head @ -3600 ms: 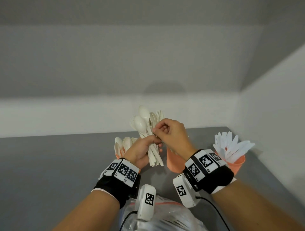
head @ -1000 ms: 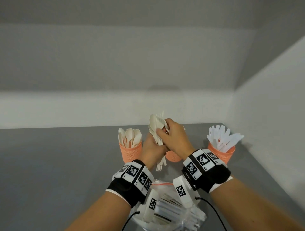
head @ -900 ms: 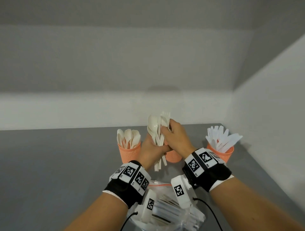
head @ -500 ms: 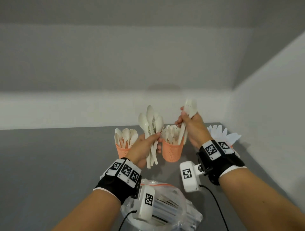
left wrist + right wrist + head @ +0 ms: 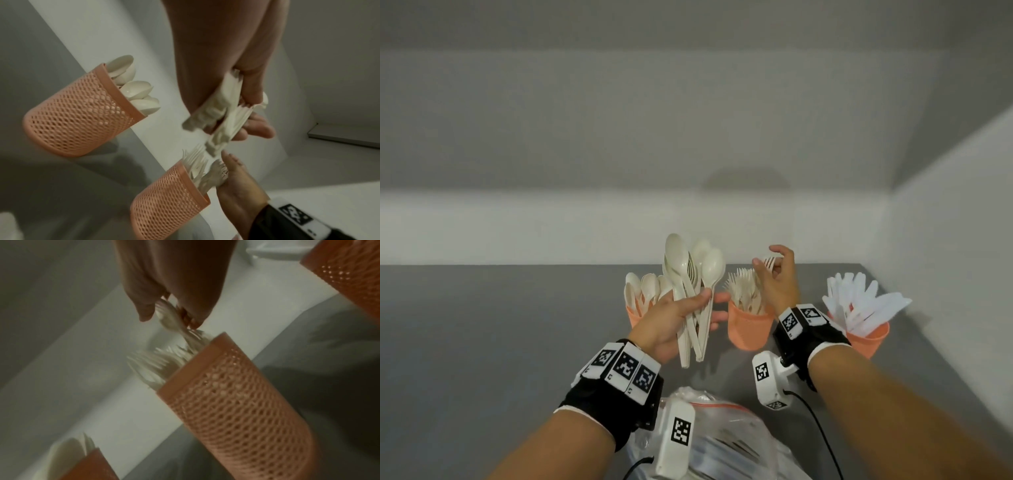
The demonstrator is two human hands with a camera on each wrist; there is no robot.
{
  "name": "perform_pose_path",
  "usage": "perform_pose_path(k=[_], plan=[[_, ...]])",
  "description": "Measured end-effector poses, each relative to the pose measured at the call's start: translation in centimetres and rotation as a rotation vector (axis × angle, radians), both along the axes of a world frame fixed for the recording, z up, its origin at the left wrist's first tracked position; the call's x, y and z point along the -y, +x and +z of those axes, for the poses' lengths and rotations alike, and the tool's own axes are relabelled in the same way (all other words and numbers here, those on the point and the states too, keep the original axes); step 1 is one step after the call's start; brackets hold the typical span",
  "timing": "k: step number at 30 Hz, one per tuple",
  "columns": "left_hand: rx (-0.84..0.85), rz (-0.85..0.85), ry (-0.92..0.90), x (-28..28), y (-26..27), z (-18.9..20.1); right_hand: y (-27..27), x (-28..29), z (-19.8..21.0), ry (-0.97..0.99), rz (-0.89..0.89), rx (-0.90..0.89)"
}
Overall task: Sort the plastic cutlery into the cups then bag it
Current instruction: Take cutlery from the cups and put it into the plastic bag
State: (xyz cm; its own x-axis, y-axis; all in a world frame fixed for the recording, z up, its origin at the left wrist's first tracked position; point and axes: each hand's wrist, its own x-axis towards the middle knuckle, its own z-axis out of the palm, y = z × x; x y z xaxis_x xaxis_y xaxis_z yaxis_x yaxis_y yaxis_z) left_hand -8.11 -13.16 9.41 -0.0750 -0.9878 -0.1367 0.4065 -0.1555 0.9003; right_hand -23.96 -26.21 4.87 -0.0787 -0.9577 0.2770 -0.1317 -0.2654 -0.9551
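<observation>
Sorting is under way: the right hand (image 5: pixel 777 284), fingers pinching a fork (image 5: pixel 769 263), lowers it into the middle cup (image 5: pixel 748 329). Left hand (image 5: pixel 674 322) clamps mixed cutlery (image 5: pixel 690 284); next, pick another piece.

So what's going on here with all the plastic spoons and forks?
A person is sorting plastic cutlery into three orange mesh cups on a grey table. The left hand holds a bundle of cutlery, mostly spoons. The right hand pinches a fork above the middle cup, which holds forks. The left cup holds spoons, the right cup white knives. A clear zip bag lies nearest the person.
</observation>
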Motion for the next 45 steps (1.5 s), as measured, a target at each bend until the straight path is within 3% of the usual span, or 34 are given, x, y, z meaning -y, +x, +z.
perform_pose_path(k=[3, 6, 9, 11, 14, 16, 22, 25, 28, 33, 36, 40, 45], plan=[[-0.028, -0.027, 0.019, 0.0, 0.4, -0.1, 0.1, 0.2, -1.0, 0.026, -0.001, -0.164], [-0.052, -0.056, 0.050, 0.0, 0.8, -0.2, 0.1, -0.1, -0.1, -0.098, -0.034, -0.319], [-0.052, -0.059, 0.067, 0.1, 1.1, -0.3, 1.1, -2.3, 2.9, -0.231, -0.027, -0.257], [-0.068, -0.048, 0.064, 0.2, 1.1, -0.3, 2.1, -4.8, 5.0, -0.133, 0.137, -0.162], [-0.109, 0.000, 0.031, 0.3, 0.8, -0.3, 3.5, -7.9, 5.9, 0.182, 0.525, -0.104], [-0.106, -0.010, 0.010, 0.2, 0.7, -0.4, 4.0, -8.6, 5.4, 0.288, 0.612, -0.069], [-0.012, -0.026, -0.018, 0.1, 0.2, -0.3, 4.3, -8.5, 5.2, 0.374, 0.529, 0.122], [-0.018, -0.013, -0.009, 0.0, 0.6, -0.4, 4.6, -8.4, 5.0, 0.369, 0.375, 0.195], [-0.022, -0.014, 0.036, -0.2, 1.2, -0.7, 4.6, -8.5, 5.4, 0.240, 0.225, 0.226], [-0.037, -0.141, 0.068, -0.9, 1.7, -0.1, 5.3, -9.6, 5.9, 0.245, 0.485, -0.015], [-0.104, -0.219, 0.088, -1.5, 2.3, 0.0, 5.1, -9.5, 6.2, 0.356, 0.538, 0.002], [-0.092, -0.312, 0.069, -1.9, 2.9, 0.2, 5.1, -9.6, 6.0, 0.289, 0.505, 0.046], [0.095, -0.173, -0.029, -2.1, 2.4, 1.0, 6.1, -10.1, 5.4, 0.265, 0.471, 0.081]])
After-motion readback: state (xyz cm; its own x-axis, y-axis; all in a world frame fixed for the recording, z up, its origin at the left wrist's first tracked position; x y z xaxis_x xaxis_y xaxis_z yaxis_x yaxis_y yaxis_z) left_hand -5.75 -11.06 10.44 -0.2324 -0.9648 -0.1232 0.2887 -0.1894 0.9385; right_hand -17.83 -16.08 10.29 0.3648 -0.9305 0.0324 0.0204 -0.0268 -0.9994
